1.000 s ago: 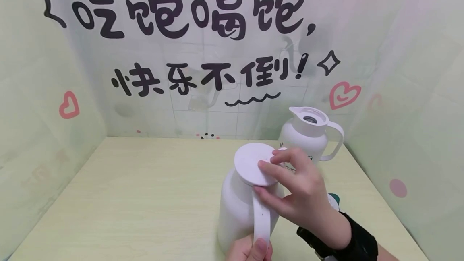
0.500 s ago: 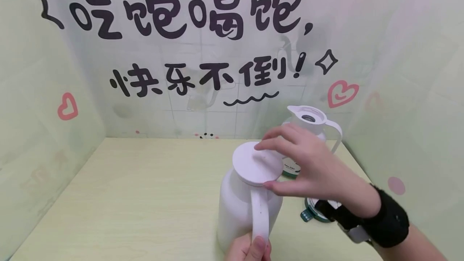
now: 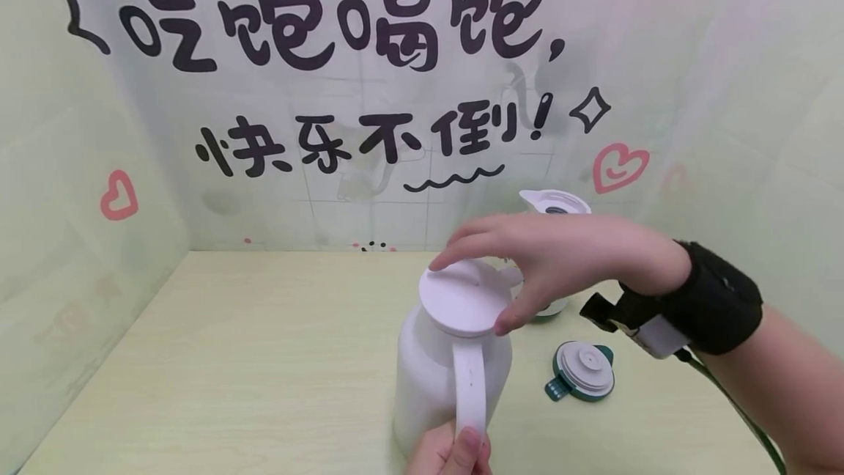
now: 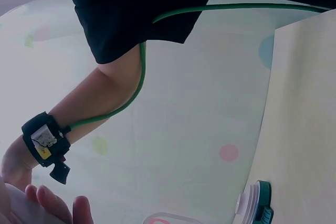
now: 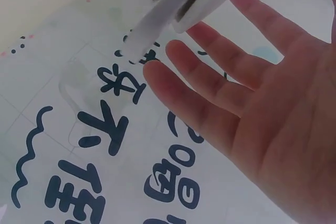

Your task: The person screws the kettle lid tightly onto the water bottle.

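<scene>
A tall white jug (image 3: 422, 372) stands upright with its round white lid (image 3: 455, 299) on top. My left hand (image 3: 451, 453) grips the jug's handle (image 3: 469, 387) low down; only part of it shows at the frame's bottom. Over the lid, my right hand (image 3: 560, 251) spans from its far left edge to its near right edge, thumb and fingers spread. In the right wrist view the fingers (image 5: 215, 66) look extended, not wrapped round the lid. Behind my right hand stands a second white jug (image 3: 557, 202), lidless, mostly hidden.
A white and green lid (image 3: 587, 370) lies on the table (image 3: 264, 372), right of the jug I hold. A lettered backdrop (image 3: 277, 204) rises behind the table. A green cable (image 3: 732, 402) runs along my right forearm.
My right hand has spread its bent fingers and swung left over the lid, its thumb shifting right along the rim. The white and green lid has come into view. My left hand keeps its grip.
</scene>
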`<state>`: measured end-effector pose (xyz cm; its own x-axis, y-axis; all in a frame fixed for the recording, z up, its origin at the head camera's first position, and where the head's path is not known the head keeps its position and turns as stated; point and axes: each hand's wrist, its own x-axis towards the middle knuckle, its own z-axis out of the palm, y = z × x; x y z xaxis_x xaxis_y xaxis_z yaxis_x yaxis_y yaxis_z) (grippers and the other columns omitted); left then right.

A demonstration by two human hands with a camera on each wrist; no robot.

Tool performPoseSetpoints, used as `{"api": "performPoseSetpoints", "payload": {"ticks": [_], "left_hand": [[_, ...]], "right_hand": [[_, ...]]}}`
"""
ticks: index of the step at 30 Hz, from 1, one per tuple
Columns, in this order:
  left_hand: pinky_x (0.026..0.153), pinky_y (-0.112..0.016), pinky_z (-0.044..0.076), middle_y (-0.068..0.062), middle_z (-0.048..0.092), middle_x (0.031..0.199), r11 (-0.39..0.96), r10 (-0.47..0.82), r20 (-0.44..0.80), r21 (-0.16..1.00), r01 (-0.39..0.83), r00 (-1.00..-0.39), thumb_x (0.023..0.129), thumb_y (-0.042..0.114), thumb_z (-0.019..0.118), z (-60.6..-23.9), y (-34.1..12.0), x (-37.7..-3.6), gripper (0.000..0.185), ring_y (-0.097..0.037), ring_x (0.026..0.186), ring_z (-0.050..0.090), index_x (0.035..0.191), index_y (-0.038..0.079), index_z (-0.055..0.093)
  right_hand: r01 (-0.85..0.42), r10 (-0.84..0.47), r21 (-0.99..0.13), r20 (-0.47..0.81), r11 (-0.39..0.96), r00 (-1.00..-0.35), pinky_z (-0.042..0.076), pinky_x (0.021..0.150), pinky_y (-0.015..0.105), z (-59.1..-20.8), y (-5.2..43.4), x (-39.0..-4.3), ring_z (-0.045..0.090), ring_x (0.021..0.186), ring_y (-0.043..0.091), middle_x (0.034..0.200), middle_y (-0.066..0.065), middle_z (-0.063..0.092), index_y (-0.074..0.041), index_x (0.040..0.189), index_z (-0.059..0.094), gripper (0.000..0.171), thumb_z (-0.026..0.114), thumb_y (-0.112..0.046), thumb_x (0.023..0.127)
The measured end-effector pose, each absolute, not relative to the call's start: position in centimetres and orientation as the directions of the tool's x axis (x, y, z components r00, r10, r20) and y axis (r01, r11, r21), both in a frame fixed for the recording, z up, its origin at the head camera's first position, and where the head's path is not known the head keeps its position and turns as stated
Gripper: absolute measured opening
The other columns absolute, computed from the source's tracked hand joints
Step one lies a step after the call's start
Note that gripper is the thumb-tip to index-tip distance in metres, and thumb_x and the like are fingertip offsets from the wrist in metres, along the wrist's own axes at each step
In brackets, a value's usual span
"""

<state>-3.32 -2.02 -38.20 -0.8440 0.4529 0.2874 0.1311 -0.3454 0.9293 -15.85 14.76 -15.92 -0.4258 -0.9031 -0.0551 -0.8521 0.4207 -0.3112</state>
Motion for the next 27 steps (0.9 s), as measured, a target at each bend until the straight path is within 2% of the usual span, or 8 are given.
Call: {"api": "performPoseSetpoints", "payload": {"ticks": [13,20,27], "left_hand": [[0.052,-0.014,0.04,-0.032,0.05,0.065,-0.347,0.445,0.278,0.93,0.122,-0.851,0.105,0.03,0.035,-38.3,-2.0,-3.3,0.045,0.002,0.06,0.05,0.081,-0.006,0.05],[0.052,-0.016,0.042,-0.032,0.052,0.065,-0.345,0.432,0.283,0.929,0.133,-0.856,0.105,0.029,0.035,-38.6,-2.0,-3.3,0.045,0.0,0.06,0.052,0.08,-0.006,0.051],[0.05,-0.016,0.042,-0.024,0.054,0.061,-0.346,0.406,0.318,0.921,0.178,-0.857,0.106,0.026,0.034,-39.3,-1.7,-3.4,0.044,0.002,0.06,0.052,0.078,-0.004,0.051]], "right_hand": [[-0.785,-0.804,-0.212,-0.299,0.581,-0.514,0.042,0.089,0.032,-13.8,12.1,-15.8,0.048,0.108,0.012,0.123,-0.01,0.051,-0.03,0.131,0.056,0.068,0.085,-0.026,0.07],[-0.799,-0.796,-0.144,-0.293,0.584,-0.529,0.044,0.088,0.033,-13.6,11.3,-15.3,0.051,0.105,0.015,0.117,-0.005,0.056,-0.023,0.127,0.058,0.065,0.086,-0.03,0.069],[-0.785,-0.778,-0.116,-0.285,0.608,-0.561,0.045,0.084,0.031,-13.7,10.9,-15.4,0.054,0.096,0.014,0.106,-0.007,0.06,-0.018,0.122,0.06,0.062,0.085,-0.034,0.068]]}}
